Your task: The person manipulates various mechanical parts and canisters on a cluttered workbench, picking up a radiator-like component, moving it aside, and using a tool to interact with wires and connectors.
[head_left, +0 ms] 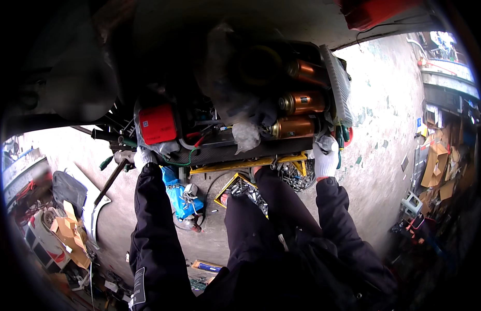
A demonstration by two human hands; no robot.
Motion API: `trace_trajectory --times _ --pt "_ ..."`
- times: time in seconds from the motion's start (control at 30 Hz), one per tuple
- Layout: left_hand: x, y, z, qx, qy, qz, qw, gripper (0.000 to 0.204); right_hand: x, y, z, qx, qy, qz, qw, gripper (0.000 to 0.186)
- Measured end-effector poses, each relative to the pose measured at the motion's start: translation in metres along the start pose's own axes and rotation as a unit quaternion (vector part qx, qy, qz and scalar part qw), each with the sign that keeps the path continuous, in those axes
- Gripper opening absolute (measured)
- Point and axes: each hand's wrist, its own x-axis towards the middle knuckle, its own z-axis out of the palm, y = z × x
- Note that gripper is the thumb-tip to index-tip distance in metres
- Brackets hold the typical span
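Observation:
A loaded tool cart [230, 150] with a dark front edge and yellow trim stands in front of me. My left hand [144, 157], in a white glove, is closed at its front left corner, fingers partly hidden. At the front right corner my right hand [326, 159], also gloved in white, is wrapped on the edge beside crumpled clear plastic. Near the left hand are a red case [158, 124] and a green cord [179, 164]. Copper-coloured canisters [296, 126] lie toward the right hand. A clear plastic bag [246, 137] hangs over the middle of the front edge.
Below the cart are a yellow bin [235, 181] of metal parts and a blue bag [181, 199]. A pale ribbed panel [336, 85] stands at the cart's right side. Cardboard boxes [435, 163] are piled at the right; a white car panel [90, 207] leans at the left.

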Motion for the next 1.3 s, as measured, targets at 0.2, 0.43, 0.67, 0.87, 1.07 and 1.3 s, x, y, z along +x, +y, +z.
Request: trace_trajectory --times 0.2,0.43,0.67,0.87,1.07,1.3 --pt "-0.016 0.015 -0.024 0.0 -0.013 0.003 1.0 0.042 -0.063 -0.03 -0.01 -0.1 -0.017 0.132 0.986 0.059" --pt "-0.027 0.028 -0.034 -0.006 0.0 -0.02 1.0 0.033 -0.056 -0.163 0.034 -0.309 -0.104 -0.434 0.84 0.046" --pt "-0.024 0.021 -0.036 -0.017 -0.008 -0.02 1.0 0.04 -0.026 -0.195 0.073 -0.468 -0.18 -0.488 0.714 0.049" --pt "-0.027 0.037 -0.035 0.001 -0.03 -0.034 0.999 0.04 -0.018 -0.202 0.077 -0.542 -0.213 -0.497 0.643 0.042" --pt "-0.032 0.03 -0.041 0.032 -0.007 -0.011 0.999 0.037 -0.039 -0.22 0.033 -0.372 -0.227 -0.528 0.729 0.034" --pt "-0.017 0.016 -0.025 0.037 -0.002 0.004 0.999 0.036 -0.086 -0.186 -0.009 -0.226 -0.226 -0.423 0.848 0.048"
